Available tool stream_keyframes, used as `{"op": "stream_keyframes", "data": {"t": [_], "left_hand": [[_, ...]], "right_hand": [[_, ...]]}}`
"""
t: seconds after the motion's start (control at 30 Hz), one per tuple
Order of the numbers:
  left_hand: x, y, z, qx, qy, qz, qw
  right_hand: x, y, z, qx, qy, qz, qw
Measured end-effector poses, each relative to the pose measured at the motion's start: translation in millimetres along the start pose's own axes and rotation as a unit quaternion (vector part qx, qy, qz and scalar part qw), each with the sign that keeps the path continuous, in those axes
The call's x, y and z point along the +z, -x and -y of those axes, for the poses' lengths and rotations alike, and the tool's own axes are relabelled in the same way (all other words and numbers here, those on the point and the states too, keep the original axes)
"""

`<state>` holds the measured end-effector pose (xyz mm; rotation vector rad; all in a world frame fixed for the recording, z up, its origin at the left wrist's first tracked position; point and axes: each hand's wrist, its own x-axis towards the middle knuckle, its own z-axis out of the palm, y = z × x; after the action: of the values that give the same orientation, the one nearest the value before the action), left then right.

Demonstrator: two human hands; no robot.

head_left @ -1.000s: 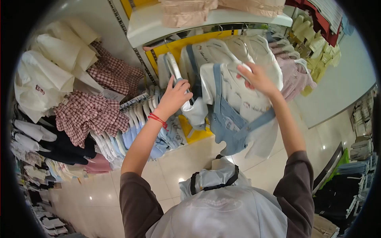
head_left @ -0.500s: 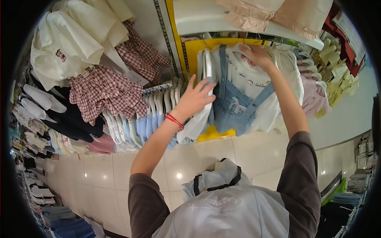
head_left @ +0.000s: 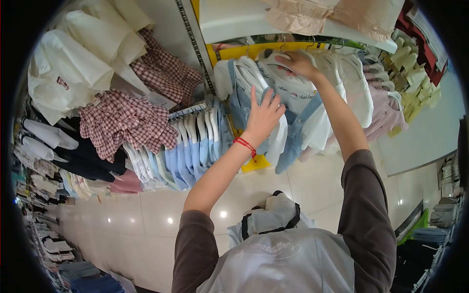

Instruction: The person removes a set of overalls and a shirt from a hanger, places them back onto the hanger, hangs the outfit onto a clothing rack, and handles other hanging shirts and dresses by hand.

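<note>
My right hand (head_left: 299, 67) is closed at the neckline of a white printed shirt (head_left: 295, 90), its fingers curled around the top of the white clothes hanger (head_left: 272, 59). Blue denim overalls (head_left: 293, 141) hang over that shirt, turned partly side-on. My left hand (head_left: 266, 113), with a red cord bracelet (head_left: 245, 146) at the wrist, has its fingers spread. It lies against the neighbouring hanging garments, beside the denim. Left of it, another denim strap piece (head_left: 238, 95) and several white hangers bunch together.
Above runs a white shelf (head_left: 234, 22) with peach garments (head_left: 298, 17). Checked ruffled clothes (head_left: 124, 127) hang at the left, over a rail of blue garments (head_left: 188, 156). A pink garment (head_left: 386, 110) and yellow clothes (head_left: 415, 107) hang at the right. Tiled floor (head_left: 161, 210) lies below.
The shirt and overalls have turned from facing me to more side-on and shifted left. My left hand has moved right and slightly down; my right hand stays at the neckline.
</note>
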<state>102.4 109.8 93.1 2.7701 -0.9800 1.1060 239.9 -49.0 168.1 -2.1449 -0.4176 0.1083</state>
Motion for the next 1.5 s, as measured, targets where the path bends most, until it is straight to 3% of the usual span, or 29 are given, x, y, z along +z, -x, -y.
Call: {"op": "stream_keyframes", "data": {"t": [0.13,0.23,0.27,0.3,0.37,0.43,0.5,0.57,0.63,0.7,0.8,0.87,0.97,1.07,1.13,1.37,1.5], "left_hand": [[6.6,-3.7,11.1,0.018,0.077,-0.037,0.996],[9.8,-2.9,48.3,-0.098,0.101,-0.053,0.989],[10.2,-4.1,66.7,-0.143,0.125,-0.060,0.980],[11.4,-6.1,87.1,-0.188,0.149,-0.066,0.969],[25.6,-12.1,129.7,-0.162,0.133,-0.147,0.967],[40.9,-18.7,166.7,-0.179,0.137,-0.115,0.967],[52.6,-27.9,195.6,-0.206,0.233,-0.016,0.950],[80.6,-32.2,216.4,-0.213,0.352,0.067,0.909],[58.7,-45.2,197.9,-0.269,0.296,0.212,0.892],[62.0,-44.1,192.4,-0.266,0.358,0.189,0.875],[54.5,-33.7,189.0,-0.256,0.359,0.193,0.877],[51.0,-14.9,194.5,-0.249,0.364,0.210,0.872],[41.2,22.7,203.5,-0.324,0.362,0.251,0.837],[55.0,74.8,207.7,-0.373,0.437,0.157,0.803],[39.8,88.2,195.8,-0.389,0.476,0.117,0.780],[5.7,110.0,177.1,-0.388,0.461,0.156,0.783],[10.3,140.0,176.6,-0.383,0.457,0.236,0.767]], "right_hand": [[-5.3,9.0,-20.1,-0.027,0.133,0.011,0.991],[-8.4,25.6,-64.7,-0.137,0.190,-0.035,0.971],[-11.5,40.8,-56.9,-0.073,0.152,-0.032,0.985],[-9.4,50.3,-60.2,-0.128,0.161,-0.086,0.975],[-5.6,68.8,-67.7,-0.232,0.181,-0.194,0.936],[5.0,94.4,-68.4,-0.231,0.238,-0.287,0.899],[24.2,117.4,-81.9,-0.249,0.245,-0.368,0.862],[57.3,149.8,-68.9,-0.180,0.046,-0.261,0.947],[95.1,161.8,-68.7,-0.149,-0.075,-0.241,0.956],[131.6,158.9,-100.7,-0.108,-0.034,-0.282,0.953],[137.7,161.3,-155.5,0.109,-0.034,-0.169,0.979],[126.7,172.1,-179.3,0.170,0.004,-0.219,0.961],[94.4,197.7,-229.5,0.134,0.050,-0.258,0.955],[54.8,218.3,-216.5,0.149,0.025,-0.337,0.929],[32.6,226.3,-207.0,0.112,-0.027,-0.326,0.938],[-13.9,225.9,-197.6,0.098,-0.109,-0.377,0.914],[-17.3,222.1,-194.1,0.081,-0.145,-0.380,0.910]]}}
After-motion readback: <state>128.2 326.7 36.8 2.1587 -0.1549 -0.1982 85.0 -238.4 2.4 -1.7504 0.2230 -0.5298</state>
